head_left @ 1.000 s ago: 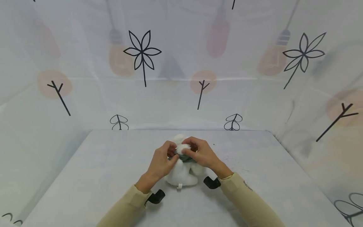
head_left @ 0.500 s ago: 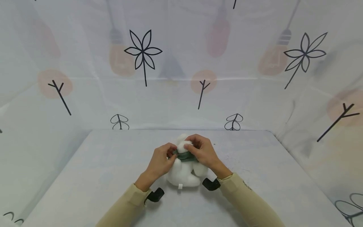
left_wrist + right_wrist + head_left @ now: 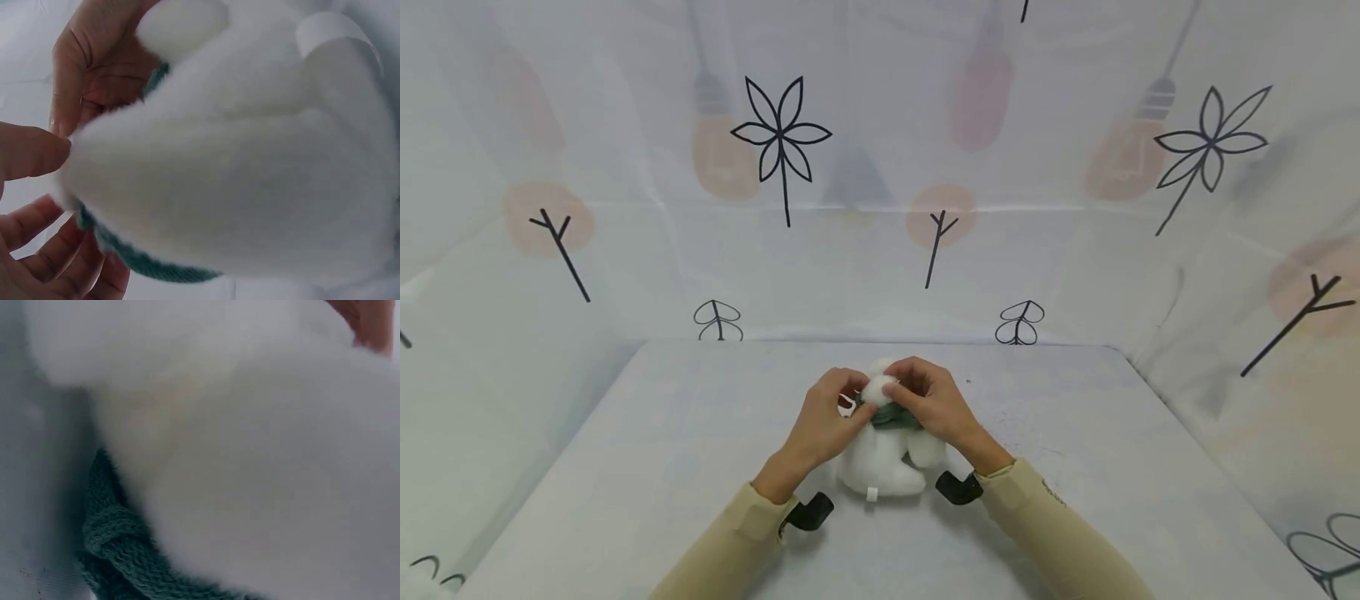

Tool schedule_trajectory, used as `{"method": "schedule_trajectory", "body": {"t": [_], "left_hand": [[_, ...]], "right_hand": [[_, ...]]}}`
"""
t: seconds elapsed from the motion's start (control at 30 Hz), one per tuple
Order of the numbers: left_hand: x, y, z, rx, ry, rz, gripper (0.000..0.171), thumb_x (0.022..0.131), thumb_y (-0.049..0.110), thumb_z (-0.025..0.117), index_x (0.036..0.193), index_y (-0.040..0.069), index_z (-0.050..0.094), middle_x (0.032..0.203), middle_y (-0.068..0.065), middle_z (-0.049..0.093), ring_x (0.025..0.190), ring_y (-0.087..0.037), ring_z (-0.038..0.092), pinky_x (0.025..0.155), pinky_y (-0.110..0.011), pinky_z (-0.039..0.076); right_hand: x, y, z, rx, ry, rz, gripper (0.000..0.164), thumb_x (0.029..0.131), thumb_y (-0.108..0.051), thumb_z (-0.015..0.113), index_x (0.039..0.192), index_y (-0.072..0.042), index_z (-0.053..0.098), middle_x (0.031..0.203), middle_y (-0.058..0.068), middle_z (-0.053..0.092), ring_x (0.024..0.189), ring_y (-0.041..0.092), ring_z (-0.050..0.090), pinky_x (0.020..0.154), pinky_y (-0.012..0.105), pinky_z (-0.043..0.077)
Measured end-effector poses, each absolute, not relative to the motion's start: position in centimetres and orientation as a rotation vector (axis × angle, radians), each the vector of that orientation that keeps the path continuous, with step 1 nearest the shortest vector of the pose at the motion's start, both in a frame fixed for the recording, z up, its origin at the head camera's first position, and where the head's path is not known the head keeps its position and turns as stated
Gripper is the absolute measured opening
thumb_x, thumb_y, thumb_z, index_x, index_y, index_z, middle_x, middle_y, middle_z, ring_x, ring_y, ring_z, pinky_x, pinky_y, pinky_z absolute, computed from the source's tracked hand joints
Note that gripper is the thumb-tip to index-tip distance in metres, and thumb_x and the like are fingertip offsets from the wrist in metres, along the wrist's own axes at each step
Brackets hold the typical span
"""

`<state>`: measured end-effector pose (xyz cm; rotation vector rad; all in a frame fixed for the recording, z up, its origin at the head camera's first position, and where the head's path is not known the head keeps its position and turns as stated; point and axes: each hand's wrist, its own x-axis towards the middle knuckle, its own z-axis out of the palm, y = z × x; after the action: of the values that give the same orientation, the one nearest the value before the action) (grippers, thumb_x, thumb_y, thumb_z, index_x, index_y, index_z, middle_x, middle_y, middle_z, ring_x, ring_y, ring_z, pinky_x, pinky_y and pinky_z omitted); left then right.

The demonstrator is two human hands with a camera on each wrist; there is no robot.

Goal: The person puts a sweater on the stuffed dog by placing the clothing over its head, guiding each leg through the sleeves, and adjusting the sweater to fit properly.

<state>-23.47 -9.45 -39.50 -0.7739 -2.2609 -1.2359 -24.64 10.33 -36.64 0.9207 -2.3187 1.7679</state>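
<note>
In the head view, the L hand [image 3: 823, 421] & R hand [image 3: 943, 408] hide bits of the white toy [image 3: 876, 467] & green scarf [image 3: 893, 418] from us. We can't read the words [image 3: 1054, 493] on the R sleeve [image 3: 1067, 542], too tiny. Both sleeves get cut off at the btm edge. In the R wrist view, the toy's blurry & runs off the edge.
</note>
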Motion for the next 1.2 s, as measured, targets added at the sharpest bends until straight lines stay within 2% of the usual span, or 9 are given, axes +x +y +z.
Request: {"method": "schedule_trajectory", "body": {"t": [0.17, 0.37, 0.47, 0.57, 0.67, 0.8, 0.9, 1.07, 1.2], "left_hand": [[-23.5, -9.3, -39.5, -0.765, -2.262, -1.161, 0.029, 0.085, 0.010, 0.071, 0.112, 0.005, 0.061, 0.102, -0.006, 0.060, 0.088, -0.017, 0.056, 0.070, -0.039, 0.052], [-23.9, -9.7, -39.4, -0.666, -2.230, -1.040, 0.032, 0.080, 0.003, 0.068, 0.111, 0.003, 0.062, 0.095, -0.006, 0.062, 0.080, -0.017, 0.053, 0.069, -0.032, 0.045], [-24.0, -10.1, -39.2, -0.607, -2.249, -1.034, 0.034, 0.078, 0.002, 0.065, 0.111, 0.003, 0.062, 0.091, -0.007, 0.060, 0.076, -0.019, 0.050, 0.066, -0.033, 0.042], [-24.0, -10.6, -39.0, -0.539, -2.284, -1.046, 0.035, 0.077, 0.001, 0.063, 0.112, 0.003, 0.063, 0.089, -0.008, 0.058, 0.074, -0.020, 0.048, 0.064, -0.034, 0.042], [-24.0, -10.9, -38.7, -0.472, -2.314, -1.057, 0.035, 0.077, 0.001, 0.062, 0.112, 0.003, 0.063, 0.089, -0.009, 0.056, 0.074, -0.020, 0.047, 0.063, -0.035, 0.043], [-24.0, -11.2, -38.5, -0.430, -2.325, -1.053, 0.035, 0.076, 0.000, 0.061, 0.110, 0.003, 0.064, 0.088, -0.010, 0.054, 0.075, -0.021, 0.047, 0.065, -0.037, 0.043], [-24.0, -11.3, -38.4, -0.425, -2.321, -1.046, 0.034, 0.075, 0.000, 0.061, 0.109, 0.002, 0.064, 0.089, -0.011, 0.054, 0.076, -0.021, 0.047, 0.065, -0.037, 0.043], [-24.0, -11.3, -38.5, -0.410, -2.321, -1.043, 0.032, 0.076, -0.001, 0.061, 0.109, 0.002, 0.063, 0.089, -0.012, 0.054, 0.075, -0.022, 0.046, 0.065, -0.038, 0.043], [-24.1, -11.1, -38.6, -0.441, -2.282, -0.980, 0.033, 0.074, -0.004, 0.063, 0.106, 0.002, 0.065, 0.095, -0.013, 0.056, 0.083, -0.025, 0.051, 0.070, -0.040, 0.046]], "right_hand": [[-24.7, 10.4, -36.6, 0.973, -2.298, 1.798, 0.019, 0.093, -0.005, 0.060, 0.110, 0.005, 0.061, 0.101, 0.017, 0.064, 0.083, 0.029, 0.064, 0.074, 0.033, 0.053], [-24.8, 10.4, -36.6, 1.035, -2.236, 1.886, 0.018, 0.095, 0.001, 0.054, 0.110, 0.012, 0.058, 0.102, 0.029, 0.060, 0.091, 0.044, 0.062, 0.081, 0.045, 0.052], [-24.6, 10.4, -36.3, 1.027, -2.267, 1.826, 0.018, 0.094, -0.001, 0.056, 0.109, 0.009, 0.059, 0.106, 0.026, 0.061, 0.095, 0.040, 0.062, 0.085, 0.043, 0.051], [-24.2, 10.4, -36.1, 1.017, -2.318, 1.713, 0.019, 0.093, -0.005, 0.060, 0.109, 0.005, 0.061, 0.109, 0.020, 0.063, 0.097, 0.030, 0.062, 0.087, 0.038, 0.049], [-23.9, 10.4, -36.0, 1.041, -2.344, 1.562, 0.023, 0.090, -0.008, 0.065, 0.110, 0.002, 0.062, 0.106, 0.017, 0.064, 0.092, 0.023, 0.059, 0.081, 0.036, 0.048], [-24.4, 10.3, -37.0, 1.113, -2.310, 1.395, 0.027, 0.084, -0.008, 0.071, 0.108, 0.000, 0.063, 0.094, 0.011, 0.062, 0.068, 0.020, 0.051, 0.060, 0.032, 0.044], [-25.2, 10.4, -38.2, 1.147, -2.288, 1.339, 0.029, 0.081, -0.011, 0.075, 0.107, -0.005, 0.063, 0.086, 0.003, 0.058, 0.056, 0.015, 0.043, 0.052, 0.027, 0.039], [-26.1, 10.7, -39.3, 1.158, -2.270, 1.312, 0.026, 0.082, -0.016, 0.075, 0.104, -0.009, 0.064, 0.082, -0.005, 0.056, 0.055, 0.008, 0.045, 0.051, 0.024, 0.041], [-26.2, 10.7, -39.1, 1.124, -2.255, 1.305, 0.020, 0.083, -0.011, 0.071, 0.102, -0.008, 0.065, 0.082, -0.005, 0.059, 0.059, 0.010, 0.048, 0.051, 0.024, 0.042]]}}
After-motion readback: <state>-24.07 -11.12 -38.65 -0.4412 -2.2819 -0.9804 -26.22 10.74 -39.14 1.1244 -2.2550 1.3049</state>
